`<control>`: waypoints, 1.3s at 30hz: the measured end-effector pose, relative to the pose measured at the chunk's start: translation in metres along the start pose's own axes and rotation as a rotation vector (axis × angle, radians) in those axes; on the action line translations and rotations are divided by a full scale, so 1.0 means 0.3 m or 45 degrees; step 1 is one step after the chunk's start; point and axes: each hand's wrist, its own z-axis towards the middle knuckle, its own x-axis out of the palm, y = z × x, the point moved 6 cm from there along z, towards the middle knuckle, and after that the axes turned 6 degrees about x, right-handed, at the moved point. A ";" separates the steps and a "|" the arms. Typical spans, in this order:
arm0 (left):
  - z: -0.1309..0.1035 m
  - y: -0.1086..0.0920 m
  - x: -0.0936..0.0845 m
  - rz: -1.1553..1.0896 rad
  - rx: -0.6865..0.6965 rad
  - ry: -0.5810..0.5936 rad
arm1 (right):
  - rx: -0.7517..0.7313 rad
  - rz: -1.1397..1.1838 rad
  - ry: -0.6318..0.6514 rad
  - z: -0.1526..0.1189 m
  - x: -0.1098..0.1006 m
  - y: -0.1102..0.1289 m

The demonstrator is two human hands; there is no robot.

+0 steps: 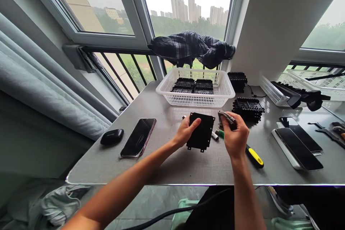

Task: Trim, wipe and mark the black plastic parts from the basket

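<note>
My left hand [185, 130] grips a flat black plastic panel [201, 133] by its left edge, thumb on its face. Small tabs stick out along the panel's borders. To its right, my right hand [235, 134] is closed around a crumpled grey cloth [225, 118], held apart from the panel. Behind and between the hands, a white marker-like stick [215, 136] and a green lighter-like object [220, 133] lie on the table, partly hidden. A yellow and black handle [254, 156] rests beside my right wrist.
A white plastic basket [196, 99] holding black panels stands at the back. Stacks of similar panels [248, 109] sit right of it. Phones [299, 149] lie at right; another phone [138, 137] and a black case [112, 136] lie at left. The grey table [107, 170] ends close in front.
</note>
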 end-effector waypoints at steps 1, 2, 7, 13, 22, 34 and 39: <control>-0.006 0.003 0.011 0.033 0.000 0.052 | -0.076 -0.034 -0.011 -0.004 0.003 0.013; -0.011 0.005 0.020 0.062 0.001 0.098 | -0.144 -0.068 0.024 -0.008 0.014 0.021; -0.010 0.001 0.024 0.136 0.039 0.153 | -0.305 -0.142 0.326 -0.031 0.091 0.009; 0.023 0.002 -0.020 0.127 0.099 0.000 | -0.312 -0.123 0.693 -0.076 0.176 0.010; 0.077 0.004 -0.131 -0.052 0.035 -0.382 | -0.155 -0.144 1.198 -0.143 0.199 0.009; 0.013 0.050 -0.016 0.048 -0.152 -0.036 | -0.224 -0.109 0.254 -0.011 0.057 0.004; -0.003 0.064 -0.014 0.169 -0.072 -0.058 | -0.223 -0.294 0.441 -0.068 0.171 0.001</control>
